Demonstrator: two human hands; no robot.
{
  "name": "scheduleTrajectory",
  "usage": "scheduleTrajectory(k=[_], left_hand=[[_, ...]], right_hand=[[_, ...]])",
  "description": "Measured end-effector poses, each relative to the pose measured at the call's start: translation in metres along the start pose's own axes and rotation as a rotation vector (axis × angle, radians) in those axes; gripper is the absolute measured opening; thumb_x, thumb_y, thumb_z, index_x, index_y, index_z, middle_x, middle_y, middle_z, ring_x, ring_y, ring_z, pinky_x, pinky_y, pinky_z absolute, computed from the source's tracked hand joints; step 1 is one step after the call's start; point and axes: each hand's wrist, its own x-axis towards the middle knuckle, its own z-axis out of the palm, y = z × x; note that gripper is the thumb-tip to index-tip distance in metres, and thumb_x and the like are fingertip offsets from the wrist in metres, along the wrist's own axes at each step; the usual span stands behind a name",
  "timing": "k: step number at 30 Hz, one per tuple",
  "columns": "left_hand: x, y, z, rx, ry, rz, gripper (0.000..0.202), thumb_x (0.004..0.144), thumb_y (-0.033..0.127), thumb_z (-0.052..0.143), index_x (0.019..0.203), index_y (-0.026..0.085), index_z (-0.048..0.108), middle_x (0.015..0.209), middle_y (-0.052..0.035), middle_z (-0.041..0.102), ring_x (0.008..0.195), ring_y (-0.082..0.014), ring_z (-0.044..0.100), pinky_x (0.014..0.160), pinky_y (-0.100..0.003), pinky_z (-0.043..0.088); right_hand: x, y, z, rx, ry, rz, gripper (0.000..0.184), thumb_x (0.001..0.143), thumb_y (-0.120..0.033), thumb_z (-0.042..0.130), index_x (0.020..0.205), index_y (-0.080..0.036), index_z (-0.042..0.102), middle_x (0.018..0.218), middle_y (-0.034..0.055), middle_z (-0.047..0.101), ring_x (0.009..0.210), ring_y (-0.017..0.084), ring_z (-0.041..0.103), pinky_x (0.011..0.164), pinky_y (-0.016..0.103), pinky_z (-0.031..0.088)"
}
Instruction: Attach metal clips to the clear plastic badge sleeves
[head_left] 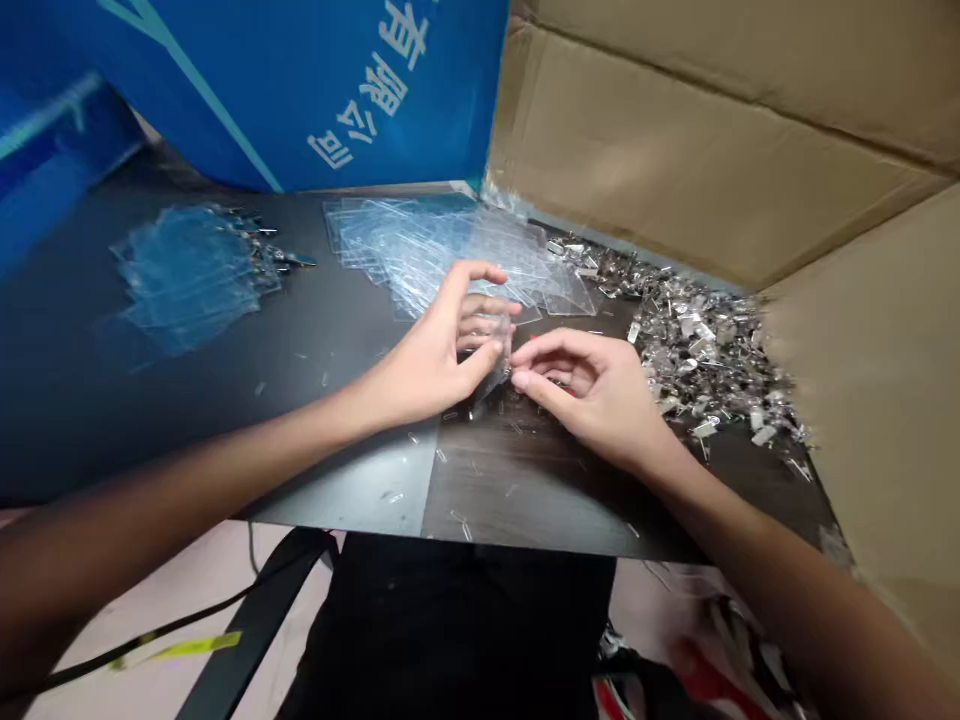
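A: In the head view, where to begin?

B: With the pile of clear plastic sleeves [420, 245], spread on the dark wood-grain tabletop [540, 480]. Best taken as landmark.

A: And the left hand [435, 355]?

B: Just in front of the pile, pinching a single clear sleeve [495, 378] between thumb and curled lower fingers. Forefinger lifted well off the thumb, with a wide gap between.

A: And the right hand [600, 385]?

B: Also in front of the pile, toward its right end. Curled, with thumb and forefinger tips nearly meeting at the right edge of the single clear sleeve. Too small to tell whether gripping that edge, a tiny fitting or nothing.

A: Right of the pile?

B: A heap of silvery metal clips [697, 350], beside a brown cardboard wall [637, 130].

A: Left of it?

B: A stack of sleeves fitted with clips [187, 275], clip ends toward the pile.

A: Behind it?

B: A blue panel [390, 100] with pale lettering, 有限公司.

A: In front?

B: Small clear strips [441, 456], strewn toward the tabletop's near edge.
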Motion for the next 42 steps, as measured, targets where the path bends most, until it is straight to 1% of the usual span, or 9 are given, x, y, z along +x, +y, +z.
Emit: scheduleTrajectory(k=[9, 12, 14, 16, 19, 21, 26, 35, 42], left_hand=[[-0.002, -0.005, 0.000, -0.023, 0.014, 0.068, 0.065, 0.088, 0.012, 0.076, 0.145, 0.028, 0.048, 0.148, -0.0129, 0.070, 0.138, -0.0335, 0.073, 0.120, -0.055, 0.064], [-0.002, -0.003, 0.001, -0.057, -0.003, 0.078, 0.062, 0.089, 0.011, 0.075, 0.143, 0.029, 0.049, 0.150, -0.0117, 0.070, 0.140, -0.0322, 0.073, 0.122, -0.054, 0.063], [-0.002, -0.001, 0.002, -0.070, -0.009, 0.065, 0.061, 0.090, 0.011, 0.075, 0.143, 0.029, 0.050, 0.148, -0.0115, 0.071, 0.135, -0.0297, 0.076, 0.117, -0.049, 0.065], [-0.002, 0.000, 0.004, -0.075, -0.006, 0.041, 0.059, 0.091, 0.012, 0.076, 0.142, 0.028, 0.051, 0.141, -0.0110, 0.073, 0.122, -0.0259, 0.079, 0.106, -0.043, 0.067], [-0.001, 0.001, 0.004, -0.066, 0.017, 0.029, 0.057, 0.088, 0.015, 0.079, 0.138, 0.026, 0.054, 0.119, -0.0066, 0.072, 0.099, -0.0197, 0.076, 0.090, -0.035, 0.065], [0.001, 0.002, 0.003, -0.060, 0.038, 0.040, 0.057, 0.085, 0.017, 0.080, 0.136, 0.025, 0.057, 0.107, -0.0032, 0.068, 0.092, -0.0181, 0.071, 0.083, -0.032, 0.062], [0.005, 0.006, -0.002, -0.055, 0.062, 0.050, 0.057, 0.082, 0.019, 0.081, 0.135, 0.023, 0.058, 0.101, -0.0014, 0.062, 0.091, -0.0174, 0.065, 0.080, -0.031, 0.057], [0.004, 0.004, 0.000, -0.066, 0.035, 0.029, 0.061, 0.086, 0.025, 0.082, 0.140, 0.023, 0.054, 0.105, -0.0030, 0.063, 0.092, -0.0181, 0.064, 0.081, -0.032, 0.059], [0.004, 0.005, -0.001, -0.040, 0.064, 0.051, 0.058, 0.087, 0.029, 0.083, 0.138, 0.025, 0.055, 0.105, -0.0039, 0.063, 0.094, -0.0198, 0.065, 0.078, -0.033, 0.059]], right_hand=[[-0.004, -0.004, 0.004, -0.099, -0.007, -0.051, 0.005, 0.094, -0.023, 0.084, 0.098, -0.020, 0.083, 0.097, 0.0066, 0.085, 0.085, 0.020, 0.080, 0.083, 0.036, 0.069], [-0.005, -0.005, 0.006, -0.092, -0.011, -0.055, 0.006, 0.094, -0.024, 0.084, 0.098, -0.020, 0.083, 0.097, 0.0063, 0.084, 0.086, 0.020, 0.081, 0.085, 0.037, 0.070], [-0.005, -0.006, 0.007, -0.076, -0.005, -0.052, 0.006, 0.093, -0.024, 0.084, 0.098, -0.020, 0.083, 0.097, 0.0063, 0.085, 0.086, 0.020, 0.081, 0.084, 0.037, 0.070], [-0.006, -0.006, 0.007, -0.031, -0.002, -0.042, 0.008, 0.092, -0.023, 0.086, 0.098, -0.020, 0.084, 0.097, 0.0062, 0.085, 0.085, 0.019, 0.081, 0.083, 0.036, 0.070], [-0.005, -0.006, 0.006, 0.069, -0.019, 0.003, 0.013, 0.087, -0.022, 0.092, 0.097, -0.020, 0.084, 0.096, 0.0056, 0.085, 0.085, 0.019, 0.081, 0.083, 0.033, 0.070], [-0.003, -0.007, 0.004, 0.139, -0.040, 0.055, 0.019, 0.083, -0.024, 0.098, 0.096, -0.021, 0.084, 0.093, 0.0047, 0.085, 0.083, 0.018, 0.080, 0.081, 0.032, 0.069], [0.000, -0.008, -0.001, 0.253, -0.067, 0.144, 0.028, 0.077, -0.029, 0.104, 0.094, -0.021, 0.084, 0.084, 0.0014, 0.081, 0.073, 0.015, 0.076, 0.074, 0.029, 0.068], [0.002, -0.008, -0.002, 0.278, -0.010, 0.143, 0.027, 0.076, -0.027, 0.105, 0.091, -0.021, 0.083, 0.083, 0.0002, 0.079, 0.072, 0.014, 0.074, 0.073, 0.028, 0.065], [0.001, -0.008, -0.002, 0.250, -0.033, 0.128, 0.031, 0.077, -0.034, 0.105, 0.092, -0.021, 0.081, 0.083, 0.0004, 0.078, 0.072, 0.015, 0.072, 0.073, 0.030, 0.065]])
